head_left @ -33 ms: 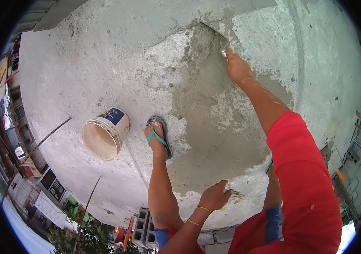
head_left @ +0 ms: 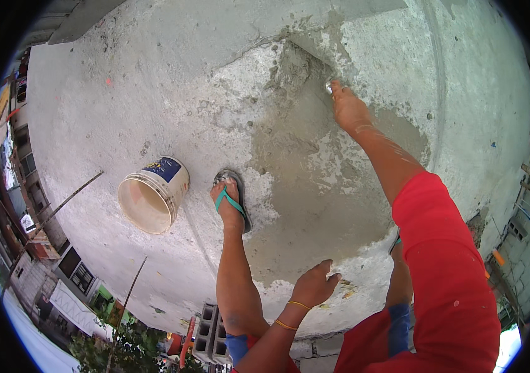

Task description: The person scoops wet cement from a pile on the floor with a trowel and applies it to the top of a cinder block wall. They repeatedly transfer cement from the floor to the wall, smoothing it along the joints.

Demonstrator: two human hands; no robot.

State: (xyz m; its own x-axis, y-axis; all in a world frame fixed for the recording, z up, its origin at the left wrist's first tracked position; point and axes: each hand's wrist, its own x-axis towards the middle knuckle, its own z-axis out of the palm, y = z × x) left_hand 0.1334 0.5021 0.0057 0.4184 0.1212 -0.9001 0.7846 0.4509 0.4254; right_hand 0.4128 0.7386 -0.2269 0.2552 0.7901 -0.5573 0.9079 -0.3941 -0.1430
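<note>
Just one hand point(head_left: 350, 110), the right, grips one tool point(head_left: 328, 88).

open room over wet cement point(head_left: 308, 230), bucket point(head_left: 176, 186), sandaled foot point(head_left: 232, 202) blocking left

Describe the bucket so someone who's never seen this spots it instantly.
On the pale concrete slab, find the large darker grey patch in the middle. Go left from it, past the green-strapped flip-flop, to the round off-white bucket. Its wide open mouth and dark-blue label set it apart from the flat flip-flop.
</note>
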